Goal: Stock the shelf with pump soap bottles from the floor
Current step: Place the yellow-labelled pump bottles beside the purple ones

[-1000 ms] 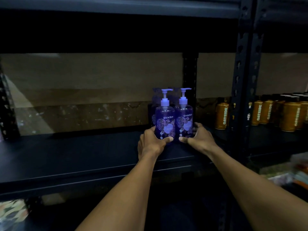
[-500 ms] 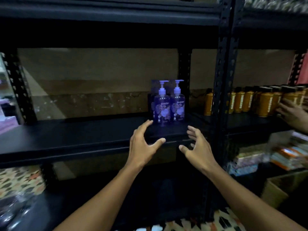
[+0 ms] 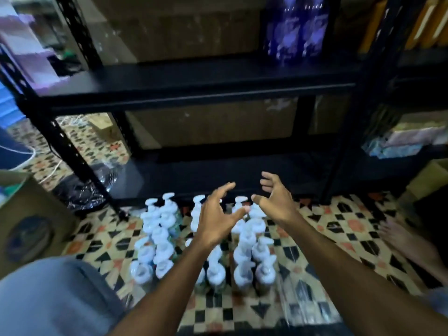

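Below, we see both hands held over the cluster of pump bottles (image 3: pixel 206 241) standing on the tiled floor (image 3: pixel 339 226) in front of the rack. Our left hand (image 3: pixel 215 219) is spread wide and empty, fingers curled as if to close round a bottle; our right hand (image 3: pixel 276 202) is likewise wide and empty, just beside it. Neither touches a bottle yet, as far as the blur allows us to tell. Two purple bottles (image 3: pixel 298 30) already stand on the black shelf (image 3: pixel 194 78) at upper right, with bare board to their left. To do this step well, we judge it best to take one bottle in each hand by the body below the pump, not by the white head, which may press down or turn. Choosing the nearest pair at the cluster's edge should keep us from knocking their close-packed neighbours over.
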`<state>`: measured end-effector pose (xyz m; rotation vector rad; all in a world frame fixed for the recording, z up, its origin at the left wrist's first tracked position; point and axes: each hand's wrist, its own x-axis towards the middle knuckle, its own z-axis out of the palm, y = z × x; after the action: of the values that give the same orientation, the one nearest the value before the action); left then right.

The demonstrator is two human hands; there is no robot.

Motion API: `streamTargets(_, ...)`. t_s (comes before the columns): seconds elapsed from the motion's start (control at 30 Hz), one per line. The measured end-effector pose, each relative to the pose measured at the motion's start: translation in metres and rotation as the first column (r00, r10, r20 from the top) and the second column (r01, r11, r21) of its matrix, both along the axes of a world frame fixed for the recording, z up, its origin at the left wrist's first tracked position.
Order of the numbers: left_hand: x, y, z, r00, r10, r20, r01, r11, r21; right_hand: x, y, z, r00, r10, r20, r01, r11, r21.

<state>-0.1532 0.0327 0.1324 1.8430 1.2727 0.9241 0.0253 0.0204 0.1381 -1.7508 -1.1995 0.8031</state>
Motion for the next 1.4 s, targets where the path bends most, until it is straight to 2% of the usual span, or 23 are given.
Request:
streamTargets(0.17,-0.013,-0.045,-0.089,0.998,-0.067,-0.001,0.065,0.976,-0.209,-0.003,-0.047,-0.067,0.995,-0.078,0.055,0.083,0.991,-0.105)
streamTargets(0.33,-0.016,-0.075,-0.14,0.99,-0.111,-0.09,0.089,0.972,-0.216,-0.002,-0.086,-0.115,0.984,-0.168,0.059,0.178,0.945,-0.274)
streamTargets(0.43,-0.015,-0.082,-0.168,0.975,-0.134,-0.179,0.09,0.968,-0.233,-0.008,-0.101,-0.13,0.992,-0.116,0.054,0.127,0.944,-0.305)
streamTargets(0.53,-0.014,-0.081,-0.19,0.975,-0.124,-0.185,0.069,0.959,-0.276,-0.016,-0.103,-0.147,0.997,-0.018,0.071,0.04,0.942,-0.332)
streamTargets(0.7,-0.011,-0.083,-0.209,0.972,-0.107,-0.21,0.056,0.97,-0.237,-0.017,-0.102,-0.183,0.997,0.015,0.08,0.013,0.942,-0.335)
streamTargets(0.83,-0.009,-0.083,-0.208,0.948,-0.177,-0.264,0.127,0.972,-0.197,-0.008,-0.102,-0.197,0.989,0.087,0.116,-0.037,0.924,-0.38)
streamTargets(0.93,-0.008,-0.084,-0.211,0.957,-0.185,-0.223,0.137,0.967,-0.214,-0.005,-0.102,-0.205,0.978,0.172,0.117,-0.106,0.897,-0.43)
streamTargets(1.17,-0.01,-0.085,-0.202,0.976,-0.133,-0.17,0.085,0.961,-0.262,0.0,-0.11,-0.188,0.98,0.158,0.121,-0.1,0.917,-0.385)
streamTargets(1.3,-0.007,-0.085,-0.175,0.989,-0.066,-0.135,0.027,0.96,-0.278,0.018,-0.105,-0.158,0.973,0.204,0.11,-0.149,0.915,-0.374)
streamTargets(1.4,-0.009,-0.082,-0.133,0.999,-0.033,-0.042,0.021,0.965,-0.261,0.036,-0.094,-0.109,0.967,0.248,0.055,-0.215,0.915,-0.342)
